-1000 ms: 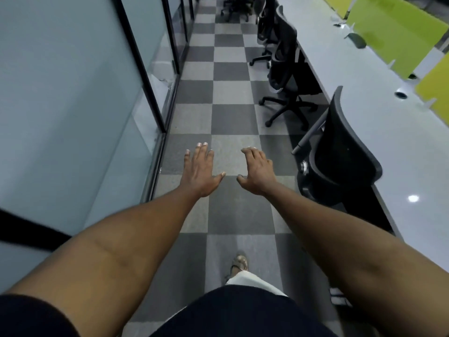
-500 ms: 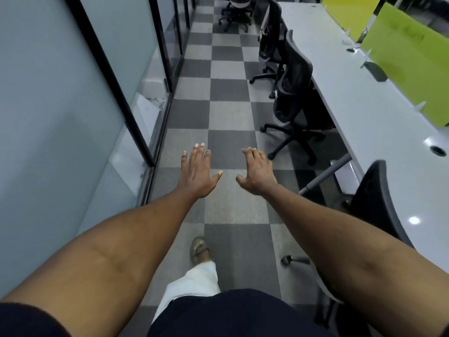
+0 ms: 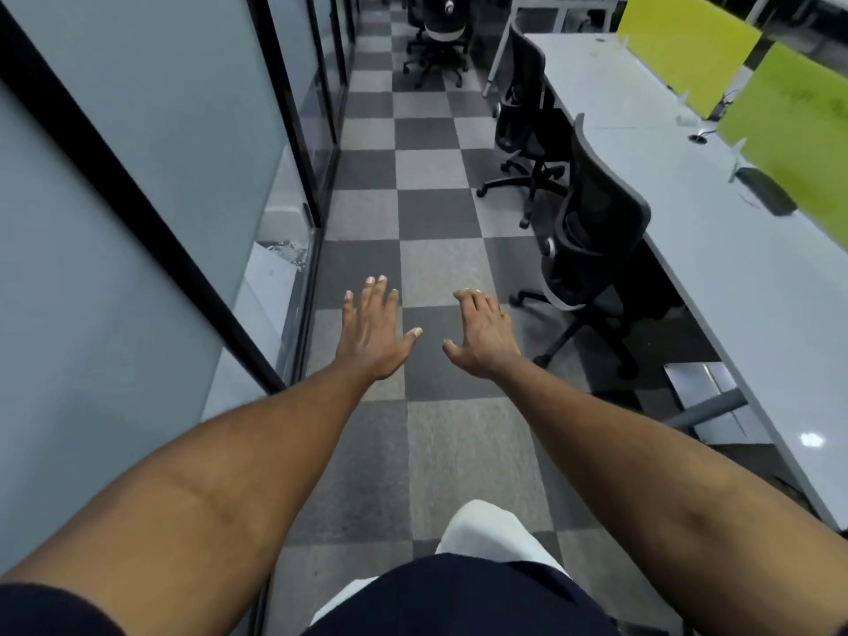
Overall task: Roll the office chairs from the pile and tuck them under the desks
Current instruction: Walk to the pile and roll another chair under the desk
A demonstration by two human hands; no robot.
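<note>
Forward travel along the checkered floor [image 3: 431,213] brought the office chair [image 3: 596,231] at the desk [image 3: 734,277] nearer; left hand [image 3: 374,332] was spread flat, right hand [image 3: 482,339] loosely bent, both holding nothing.

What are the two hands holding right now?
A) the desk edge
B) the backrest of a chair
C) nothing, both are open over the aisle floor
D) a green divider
C: the left hand and the right hand hang with loose fingers above the checkered floor, touching nothing; the nearest chair stands apart from them at the desk.
</note>
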